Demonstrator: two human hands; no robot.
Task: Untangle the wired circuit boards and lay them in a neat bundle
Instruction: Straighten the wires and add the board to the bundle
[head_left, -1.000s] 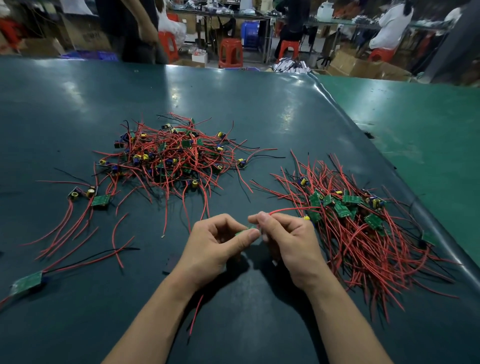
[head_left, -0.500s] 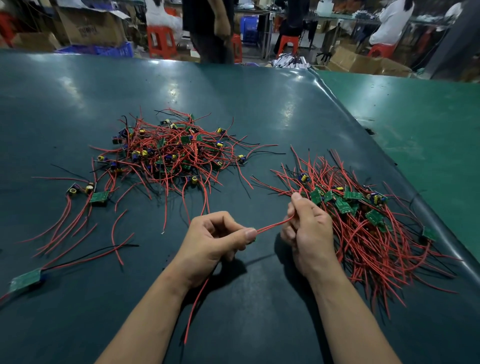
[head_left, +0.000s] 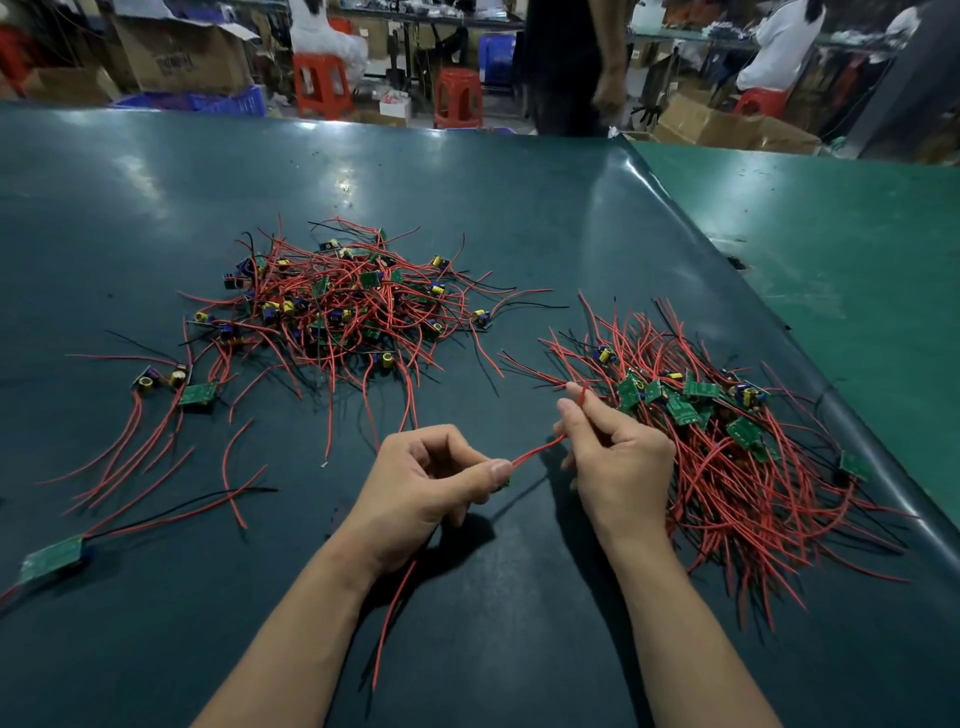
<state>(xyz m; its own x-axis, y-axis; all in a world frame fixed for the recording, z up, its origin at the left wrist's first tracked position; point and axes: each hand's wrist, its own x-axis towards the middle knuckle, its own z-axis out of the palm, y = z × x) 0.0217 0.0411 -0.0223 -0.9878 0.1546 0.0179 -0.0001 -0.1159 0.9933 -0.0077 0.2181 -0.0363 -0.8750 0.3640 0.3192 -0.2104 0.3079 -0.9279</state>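
Observation:
A tangled heap of small green circuit boards with red and black wires (head_left: 343, 306) lies at the middle left of the dark table. To the right lies a straighter bundle of wired boards (head_left: 727, 447), wires fanned toward me. My left hand (head_left: 431, 483) pinches a small green board between thumb and finger; its board is mostly hidden. A red wire (head_left: 537, 451) runs from it to my right hand (head_left: 613, 447), which pinches that wire near its end, just left of the bundle. Another red wire hangs below my left wrist.
Loose wired boards (head_left: 195, 395) lie at the left, and one green board (head_left: 52, 557) sits near the left edge. A lighter green table (head_left: 841, 249) adjoins on the right. A person (head_left: 571, 67) stands beyond the far edge, among red stools and cartons.
My hands have drawn apart: the right one slid up along the red wire toward the bundle, pulling it straight. The person behind has walked to the right.

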